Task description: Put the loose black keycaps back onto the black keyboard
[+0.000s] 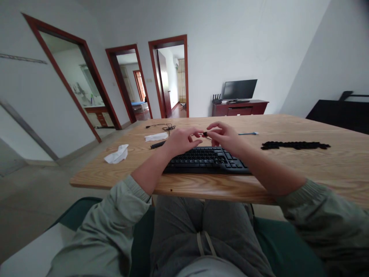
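Observation:
Over the back edge of a black keyboard (198, 159), my two hands meet with their fingertips close together. My right hand (226, 137) pinches a small black piece (205, 134), which looks like a keycap. Thumb and forefinger of my left hand (184, 140) close on a thin, light-coloured stick (199, 134) that points at the black piece; its kind is too small to make out. Part of the keyboard's near side shows bare spots among its keys. To the right lies a long heap of loose black keycaps (295, 145).
Crumpled white tissue (117, 154) and a folded white tissue (156, 137) lie on the wooden table (121, 175) at left. Near them are a coiled black cable (168, 127) and a black strip (157, 145). A thin blue-tipped tool (248, 133) lies beyond my right hand.

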A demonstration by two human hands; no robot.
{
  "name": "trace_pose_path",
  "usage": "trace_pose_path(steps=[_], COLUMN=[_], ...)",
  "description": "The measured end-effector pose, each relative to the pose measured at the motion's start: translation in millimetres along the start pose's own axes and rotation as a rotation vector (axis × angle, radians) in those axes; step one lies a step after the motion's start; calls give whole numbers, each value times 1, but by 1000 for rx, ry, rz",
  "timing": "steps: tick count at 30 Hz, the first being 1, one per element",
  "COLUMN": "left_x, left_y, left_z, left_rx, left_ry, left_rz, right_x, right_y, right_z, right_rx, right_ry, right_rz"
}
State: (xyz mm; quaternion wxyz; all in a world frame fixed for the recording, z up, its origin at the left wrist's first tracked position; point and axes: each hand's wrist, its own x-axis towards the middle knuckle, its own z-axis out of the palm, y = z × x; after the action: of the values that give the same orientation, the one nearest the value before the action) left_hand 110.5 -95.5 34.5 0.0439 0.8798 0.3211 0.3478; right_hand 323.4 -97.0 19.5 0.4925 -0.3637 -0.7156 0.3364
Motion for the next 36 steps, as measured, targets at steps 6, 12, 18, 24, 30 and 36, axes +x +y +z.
trace_pose_path(steps=[6, 12, 18, 24, 30, 36], left_x=[-6, -13, -14, -13, -13, -12], left_y=[-10, -16, -20, -22, -19, -17], left_z=[23, 26, 24, 27, 30, 32], left_rx=[206, 168, -3, -242, -364, -373], left_ry=[225, 174, 147, 169, 94, 87], left_rz=[71, 41, 20, -176, -330, -369], right_x=[9, 2, 2, 0, -3, -3], right_y=[23, 28, 30, 39, 39, 42], right_z=[29, 25, 29, 28, 28, 33], right_rx=[317, 282, 205, -183, -599, -685], right_ry=[-16, -86, -102, 45, 127, 121], right_rz=[134, 123, 70, -105, -350, -512])
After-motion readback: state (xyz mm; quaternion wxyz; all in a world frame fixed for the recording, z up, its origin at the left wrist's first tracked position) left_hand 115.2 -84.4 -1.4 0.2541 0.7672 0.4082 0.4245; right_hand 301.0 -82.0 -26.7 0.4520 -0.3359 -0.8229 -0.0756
